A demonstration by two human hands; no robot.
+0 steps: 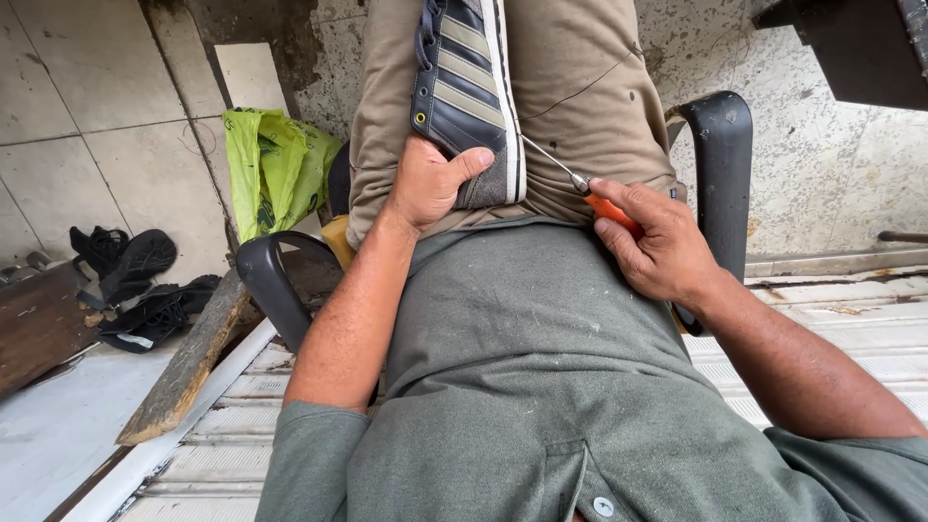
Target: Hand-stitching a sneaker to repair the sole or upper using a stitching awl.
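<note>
Head view only. Sneaker (469,87), dark with tan stripes and a white sole edge, lies on my lap against the khaki trousers (580,87). My left hand (430,184) is clamped on its heel end, thumb over the top of the grey heel patch. My right hand (657,242) is closed round the orange handle of an awl (580,184); its thin metal shaft runs up-left from the fist and meets the white sole edge just beside my left thumb. Hands are near each other, not touching, sneaker between them. A thin thread (580,92) runs across the trousers above my right hand. Black chair armrests sit outside each hand, one (720,145) beyond the right, one (271,280) below the left forearm. Further left of the left hand: yellow-green plastic bag (275,164), a worn wooden plank (188,362), black sandals (135,285) on the tiled floor.
</note>
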